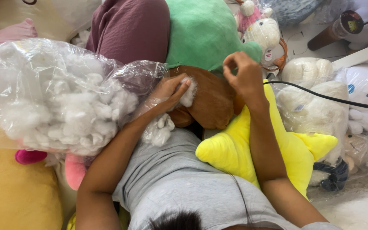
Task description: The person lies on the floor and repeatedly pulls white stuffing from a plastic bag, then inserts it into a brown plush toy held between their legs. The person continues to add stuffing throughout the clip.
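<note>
My left hand (171,91) pinches a tuft of white stuffing (188,94) and presses it against a brown plush piece (211,102) that joins a green plush toy (203,32). My right hand (244,74) is above the brown piece's right edge, with its fingers curled and pinched at the seam where brown meets green; what it grips is too small to see. A large clear plastic bag of white stuffing (52,96) lies at my left arm. A yellow star-shaped cushion (243,149) lies under my right forearm.
White plush toys in clear wrap (311,106) pile up on the right, crossed by a black cable (329,98). A maroon cloth (128,27) lies at the top. A small pink and white plush (256,25) sits beyond the green toy. A yellow cushion (13,191) fills the lower left.
</note>
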